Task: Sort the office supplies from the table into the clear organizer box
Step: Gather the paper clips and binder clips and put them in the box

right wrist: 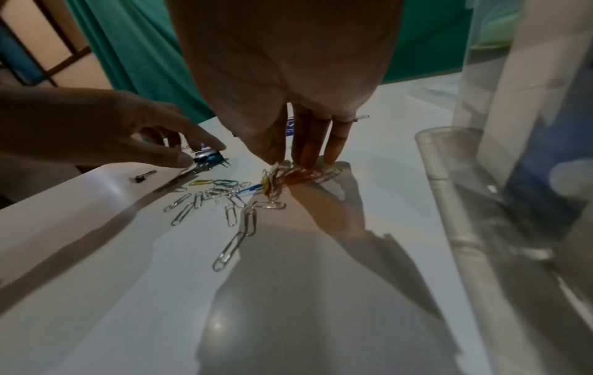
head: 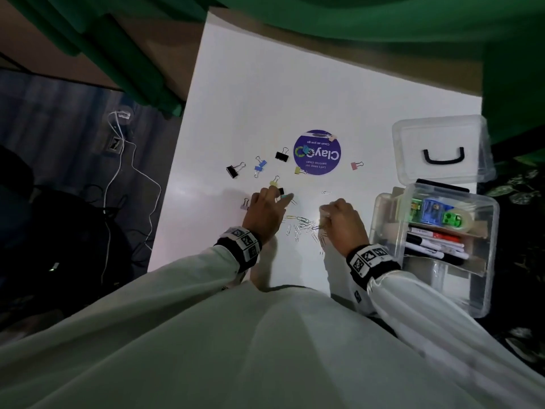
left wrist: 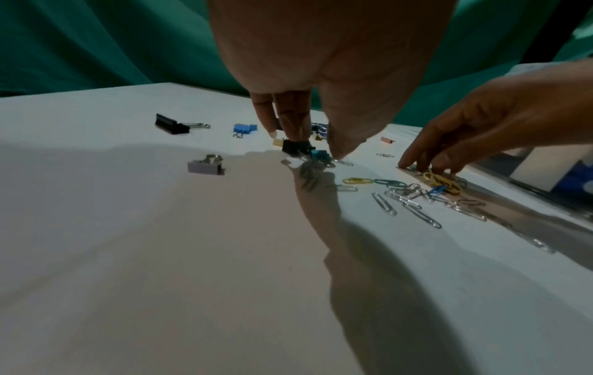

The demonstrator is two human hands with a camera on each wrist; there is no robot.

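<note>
Now L hand [head: 263, 212] fingertips pinch teal binder clip [left wrist: 320, 154] on white table [head: 265, 98]; R hand [head: 343, 222] fingers bunched, gathering paper clips [right wrist: 289, 175] beside clear organizer box [head: 483, 287].

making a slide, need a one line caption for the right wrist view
Right hand gathers a bunch of paper clips on the white table beside the clear organizer box.

White table [head: 265, 93] carries binder clips [head: 235, 170], paper clips [head: 300, 227], organizer box [head: 477, 278].
</note>
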